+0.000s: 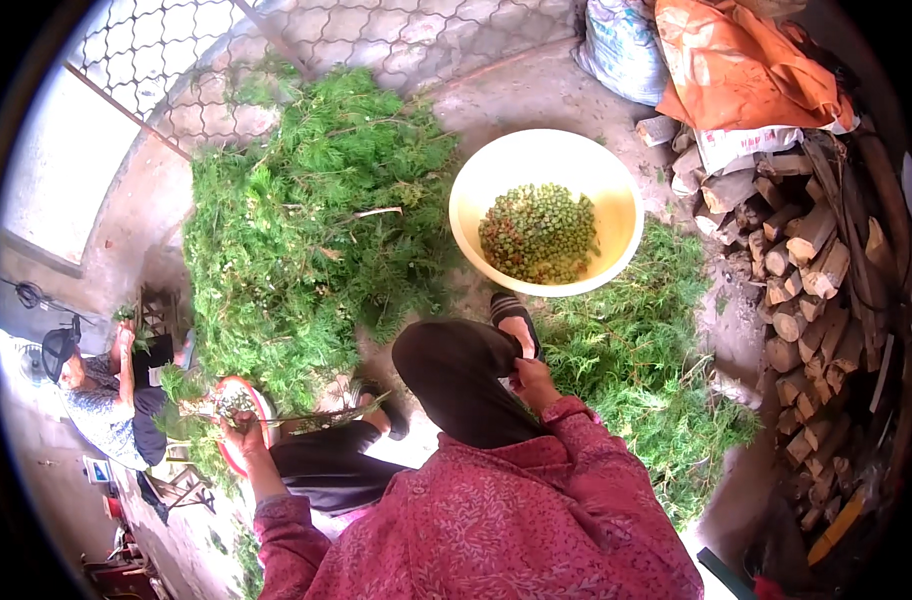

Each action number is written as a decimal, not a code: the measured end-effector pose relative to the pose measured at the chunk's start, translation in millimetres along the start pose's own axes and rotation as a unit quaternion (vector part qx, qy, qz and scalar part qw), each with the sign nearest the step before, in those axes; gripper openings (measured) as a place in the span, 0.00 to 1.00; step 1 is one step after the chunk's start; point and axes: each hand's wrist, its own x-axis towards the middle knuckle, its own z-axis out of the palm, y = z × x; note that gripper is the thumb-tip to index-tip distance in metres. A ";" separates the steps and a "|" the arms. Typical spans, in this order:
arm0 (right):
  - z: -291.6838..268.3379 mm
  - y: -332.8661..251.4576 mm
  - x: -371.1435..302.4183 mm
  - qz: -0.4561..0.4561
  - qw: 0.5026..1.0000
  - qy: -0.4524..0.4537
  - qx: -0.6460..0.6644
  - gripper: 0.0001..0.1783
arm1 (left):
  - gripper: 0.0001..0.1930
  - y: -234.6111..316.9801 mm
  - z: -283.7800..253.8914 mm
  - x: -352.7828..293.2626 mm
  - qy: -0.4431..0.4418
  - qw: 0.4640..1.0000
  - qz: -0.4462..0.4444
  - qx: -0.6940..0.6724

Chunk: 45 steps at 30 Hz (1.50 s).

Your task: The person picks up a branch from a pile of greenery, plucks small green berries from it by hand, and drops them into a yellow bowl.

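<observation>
My left hand [243, 432] is closed around a leafy green branch [316, 415], whose bare stem runs right toward my shoe. Just beyond that hand is a red-rimmed basin [264, 402], partly hidden by the hand and foliage, with small pale green pieces in it. My right hand [533, 384] is down beside my ankle, fingers curled in; what they grip, if anything, is hidden. Ahead of my striped slip-on shoe [506, 308] stands a wide pale yellow basin [466, 230]. Small round green and brownish seed cones [541, 230] are heaped in it.
A big pile of cut green branches [316, 220] lies ahead to the left, and more branches [626, 340] spread at right. Firewood [806, 260] is stacked along the right side, under an orange sack [736, 65]. At far left another person [106, 400] sits holding greenery.
</observation>
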 end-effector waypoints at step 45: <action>77.7 -62.8 -77.9 -0.450 0.770 0.090 -0.443 0.34 | 0.12 -1.7 -24.8 41.1 -0.101 0.989 -0.082 -0.075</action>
